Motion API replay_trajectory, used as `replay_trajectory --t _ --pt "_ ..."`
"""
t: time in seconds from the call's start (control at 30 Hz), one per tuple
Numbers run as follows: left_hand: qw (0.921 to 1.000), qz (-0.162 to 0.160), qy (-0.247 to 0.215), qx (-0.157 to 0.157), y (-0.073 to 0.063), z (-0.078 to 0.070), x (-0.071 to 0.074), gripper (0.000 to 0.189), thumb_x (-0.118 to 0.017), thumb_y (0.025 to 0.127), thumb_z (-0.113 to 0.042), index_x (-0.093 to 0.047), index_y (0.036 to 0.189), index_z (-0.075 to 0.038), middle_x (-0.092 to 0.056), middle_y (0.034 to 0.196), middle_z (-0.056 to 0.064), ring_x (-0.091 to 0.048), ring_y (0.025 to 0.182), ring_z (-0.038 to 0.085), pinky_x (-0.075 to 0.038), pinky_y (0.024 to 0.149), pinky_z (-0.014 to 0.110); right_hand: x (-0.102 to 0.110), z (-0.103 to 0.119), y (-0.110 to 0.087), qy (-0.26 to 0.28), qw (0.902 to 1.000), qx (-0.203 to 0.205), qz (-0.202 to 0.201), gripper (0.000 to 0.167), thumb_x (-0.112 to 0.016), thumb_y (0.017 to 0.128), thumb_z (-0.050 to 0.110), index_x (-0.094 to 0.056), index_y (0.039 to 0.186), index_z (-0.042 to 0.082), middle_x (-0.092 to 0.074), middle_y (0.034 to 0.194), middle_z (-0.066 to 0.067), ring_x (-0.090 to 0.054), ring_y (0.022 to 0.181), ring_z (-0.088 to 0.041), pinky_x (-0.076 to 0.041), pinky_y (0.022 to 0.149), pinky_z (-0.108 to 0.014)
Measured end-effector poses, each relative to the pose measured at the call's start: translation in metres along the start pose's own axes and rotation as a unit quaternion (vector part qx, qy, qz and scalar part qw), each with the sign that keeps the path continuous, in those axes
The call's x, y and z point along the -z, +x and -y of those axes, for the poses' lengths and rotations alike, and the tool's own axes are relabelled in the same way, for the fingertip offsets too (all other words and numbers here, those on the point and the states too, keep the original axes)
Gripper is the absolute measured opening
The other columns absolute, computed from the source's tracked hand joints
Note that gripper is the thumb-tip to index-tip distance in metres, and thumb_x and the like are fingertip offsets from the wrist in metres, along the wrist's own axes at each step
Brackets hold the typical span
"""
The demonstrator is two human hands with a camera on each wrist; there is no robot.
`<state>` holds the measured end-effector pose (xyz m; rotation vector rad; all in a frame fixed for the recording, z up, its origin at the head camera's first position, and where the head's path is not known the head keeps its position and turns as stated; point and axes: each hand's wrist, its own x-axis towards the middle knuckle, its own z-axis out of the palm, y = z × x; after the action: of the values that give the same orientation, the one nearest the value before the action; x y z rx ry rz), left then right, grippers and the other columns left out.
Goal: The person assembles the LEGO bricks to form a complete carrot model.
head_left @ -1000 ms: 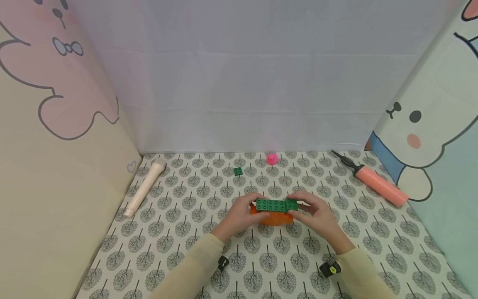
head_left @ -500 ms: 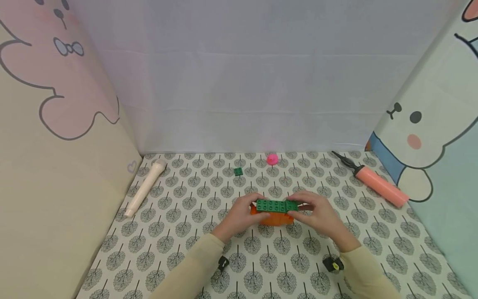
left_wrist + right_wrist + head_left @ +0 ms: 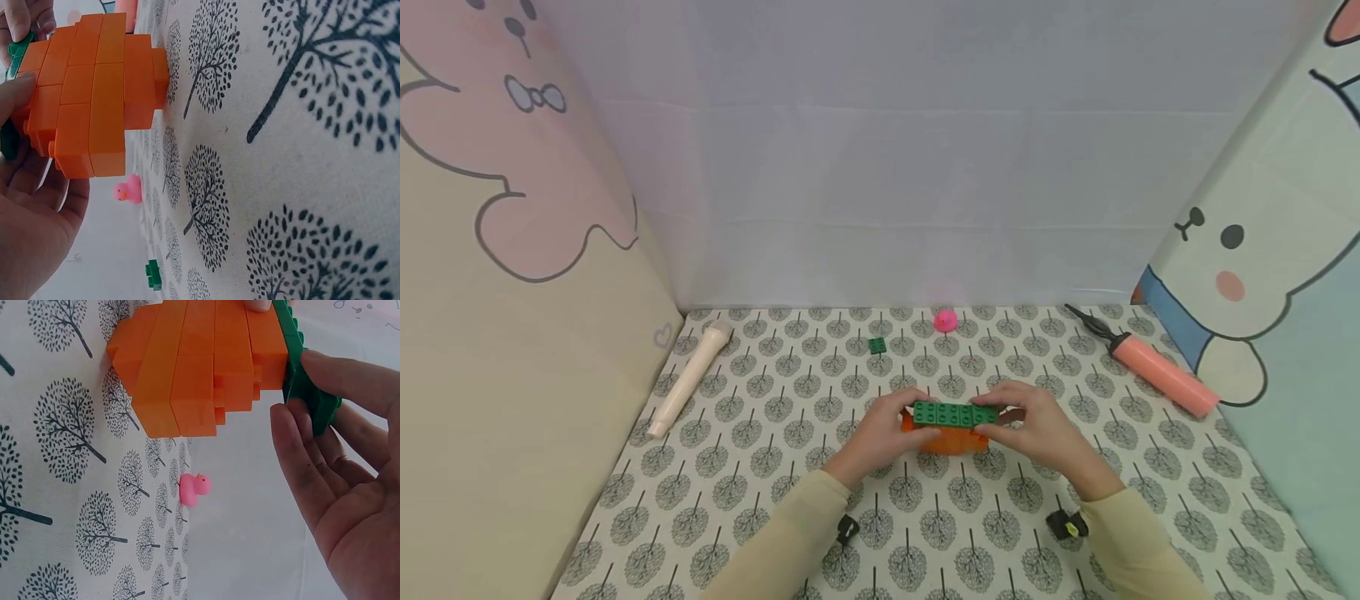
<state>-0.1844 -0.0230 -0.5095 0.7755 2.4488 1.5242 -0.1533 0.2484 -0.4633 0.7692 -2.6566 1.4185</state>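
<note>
An orange stepped block build (image 3: 953,442) stands on the cloth, wide in the middle and narrower at its base. Along its top runs a row of green studded bricks (image 3: 942,414), overhanging at the right end. My left hand (image 3: 883,429) grips the left end, its thumb pressed to the orange side (image 3: 72,94) just under the green layer. With thumb and fingers, my right hand (image 3: 1036,429) pinches the green brick (image 3: 322,406) at the overhanging right end. In the right wrist view, a left fingertip (image 3: 257,305) shows on the orange face.
A small loose green brick (image 3: 877,345) and a pink rubber duck (image 3: 945,321) lie behind the build. To the far left is a cream wand-like tube (image 3: 691,379); on the right, a coral hand pump (image 3: 1165,373) with a black nozzle. Fabric walls enclose the back and sides.
My right forearm has shifted slightly to the right. The green brick under my right fingers now looks more in line with the row. My left hand keeps its place.
</note>
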Motion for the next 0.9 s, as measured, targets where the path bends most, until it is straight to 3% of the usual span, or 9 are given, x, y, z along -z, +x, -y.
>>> replay_trajectory --t 0.4,0.9 --pt "0.9999 0.0 -0.015 -0.003 -0.0016 -0.0009 0.0007 0.034 -0.085 0.089 -0.03 -0.071 0.12 -0.025 -0.068 0.101 -0.015 -0.063 0.089 0.024 -0.054 0.073 0.03 -0.0012 0.0036 0.0029 -0.035 0.9993 -0.009 -0.003 0.037 -0.091 0.079 0.005 -0.079 0.114 0.003 -0.066 0.098 0.003 -0.062 0.081 -0.011 -0.061 0.074 -0.03" --pt "1.0 0.0 -0.007 -0.002 -0.0011 0.0005 0.0 0.034 -0.085 0.089 -0.029 -0.071 0.12 -0.025 -0.068 0.1 -0.015 -0.063 0.088 0.024 -0.054 0.072 0.03 -0.0042 0.0048 0.0013 -0.04 0.9991 0.005 -0.012 0.038 -0.09 0.08 0.004 -0.077 0.116 0.002 -0.065 0.099 0.004 -0.065 0.081 -0.01 -0.061 0.073 -0.036"
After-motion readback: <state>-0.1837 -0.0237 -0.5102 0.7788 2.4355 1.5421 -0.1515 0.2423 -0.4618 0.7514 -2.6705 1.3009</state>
